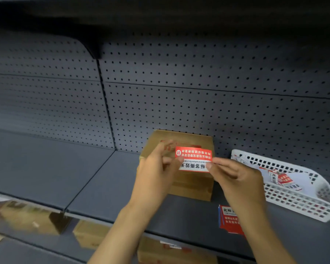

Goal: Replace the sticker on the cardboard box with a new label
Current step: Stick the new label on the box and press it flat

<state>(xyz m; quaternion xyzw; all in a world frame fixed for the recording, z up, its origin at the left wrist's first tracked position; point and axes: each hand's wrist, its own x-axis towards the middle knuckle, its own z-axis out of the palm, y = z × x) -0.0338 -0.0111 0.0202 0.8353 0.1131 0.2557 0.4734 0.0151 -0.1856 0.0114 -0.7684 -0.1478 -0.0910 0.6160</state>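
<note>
A small brown cardboard box stands on the grey shelf, close to the pegboard back wall. In front of the box I hold a red and white label upside down. My left hand pinches its left edge and my right hand pinches its right edge. The label hangs level just above the box's front top edge. Faint red marks show on the box top behind the label; whether a sticker lies there I cannot tell.
A white perforated plastic basket with torn red and white label scraps sits right of the box. A stack of red labels lies on the shelf near my right forearm. Cardboard boxes fill the shelf below. An upper shelf overhangs.
</note>
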